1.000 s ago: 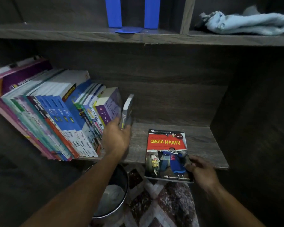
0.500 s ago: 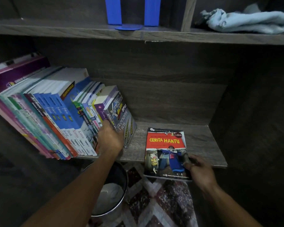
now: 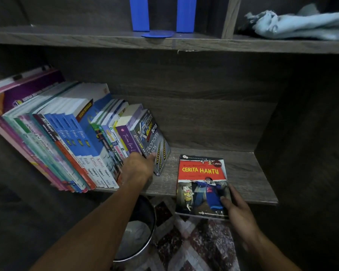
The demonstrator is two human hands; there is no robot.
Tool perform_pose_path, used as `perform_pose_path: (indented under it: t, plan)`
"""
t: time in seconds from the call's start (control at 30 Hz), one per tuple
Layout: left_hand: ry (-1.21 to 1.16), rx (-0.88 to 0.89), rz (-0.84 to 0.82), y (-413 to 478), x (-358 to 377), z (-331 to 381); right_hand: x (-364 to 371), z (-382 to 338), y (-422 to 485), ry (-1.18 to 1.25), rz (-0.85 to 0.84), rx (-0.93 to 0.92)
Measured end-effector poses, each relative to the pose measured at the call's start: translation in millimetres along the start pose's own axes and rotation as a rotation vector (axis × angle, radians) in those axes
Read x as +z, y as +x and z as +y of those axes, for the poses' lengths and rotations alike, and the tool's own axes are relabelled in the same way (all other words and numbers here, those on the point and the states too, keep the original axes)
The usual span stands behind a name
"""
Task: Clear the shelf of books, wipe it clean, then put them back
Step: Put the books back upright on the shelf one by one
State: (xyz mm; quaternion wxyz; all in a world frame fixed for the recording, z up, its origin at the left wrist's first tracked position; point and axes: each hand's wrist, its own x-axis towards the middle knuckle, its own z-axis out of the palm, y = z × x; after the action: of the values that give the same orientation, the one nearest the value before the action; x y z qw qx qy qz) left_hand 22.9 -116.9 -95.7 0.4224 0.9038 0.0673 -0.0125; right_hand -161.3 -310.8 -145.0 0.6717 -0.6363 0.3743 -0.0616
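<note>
Below the shelf (image 3: pixel 243 173) stood a metal bin (image 3: pixel 137 237); at the shelf's front edge the right hand (image 3: pixel 241 214) gripped the flat Cerita Hantu book (image 3: pixel 202 173) by its near corner. The left hand (image 3: pixel 139 169), fingers straight, pressed the grey Ekonomi book (image 3: pixel 157 141) against the leaning row (image 3: pixel 67 137) on the shelf's left; restocking seemed nearly done, the flat book needing upending beside it. Above the shelf lay a pale cloth (image 3: pixel 301 24) and a blue bookend (image 3: pixel 158 33).

One view only: wide-angle head cam, facing forward and down, close to the shelf (image 3: pixel 243 173); book row (image 3: pixel 67 133) at 9 o'clock, floor (image 3: pixel 194 247) at 6, upper shelf (image 3: pixel 86 39) at 12.
</note>
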Motion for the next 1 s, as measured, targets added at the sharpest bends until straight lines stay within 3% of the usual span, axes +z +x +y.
perform_pose_path:
  t: [0.1,0.2,0.33,0.47,0.63,0.73,0.8,0.9,1.0]
  plan:
    - [-0.163,-0.111,-0.033,1,2,1,-4,0,1,0.022,-0.027,-0.010]
    - [-0.058,-0.088,-0.042,-6,6,1,-6,0,1,0.019,-0.060,-0.009]
    - [0.139,0.052,0.064,-15,10,1,-8,-2,1,0.007,-0.071,-0.009]
    - [0.070,0.124,0.151,-16,8,-4,-9,-3,0,0.019,-0.083,-0.020]
    - [0.021,0.012,0.149,-18,10,-1,-9,-6,0,0.037,-0.097,-0.011]
    - [0.121,-0.083,0.035,-15,7,2,-10,-6,-1,0.053,-0.110,-0.010]
    - [0.040,-0.093,-0.151,-18,13,0,-10,-6,-2,0.051,-0.106,-0.001]
    - [0.122,-0.005,-0.458,-42,32,0,-10,-4,-1,0.077,-0.115,0.014]
    - [0.314,0.086,-0.536,-61,47,5,-12,-3,1,0.112,-0.131,0.014]
